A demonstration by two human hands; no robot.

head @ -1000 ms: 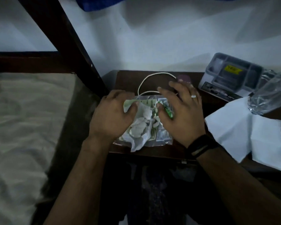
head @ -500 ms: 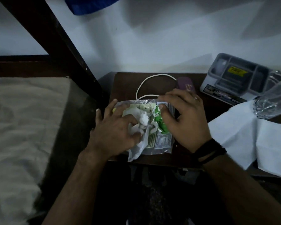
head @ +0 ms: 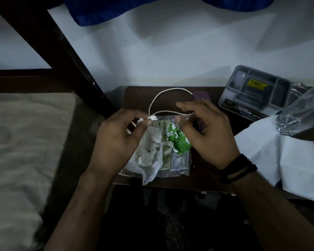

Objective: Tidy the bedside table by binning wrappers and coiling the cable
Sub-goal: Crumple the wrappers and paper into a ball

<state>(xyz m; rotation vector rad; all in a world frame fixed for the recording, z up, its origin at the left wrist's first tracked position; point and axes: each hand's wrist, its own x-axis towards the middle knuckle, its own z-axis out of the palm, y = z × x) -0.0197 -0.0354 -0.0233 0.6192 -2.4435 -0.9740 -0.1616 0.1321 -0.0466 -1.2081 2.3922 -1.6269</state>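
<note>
Only wrapper (head: pixel 168 161) print shows, too blurred

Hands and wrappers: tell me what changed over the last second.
Both hands lifted off the wrapper pile. The left hand now pinches the white cable end; the right hand hovers with fingers curled, holding nothing visible. The crumpled white wrapper and green wrapper are uncovered. The cable loop, grey organiser box and white paper stayed put.

Little can be read: the grey organiser box (head: pixel 256 93) has a yellow label with blurred dark lettering, and the clear wrapper's (head: pixel 176 160) printed panels are too small.
</note>
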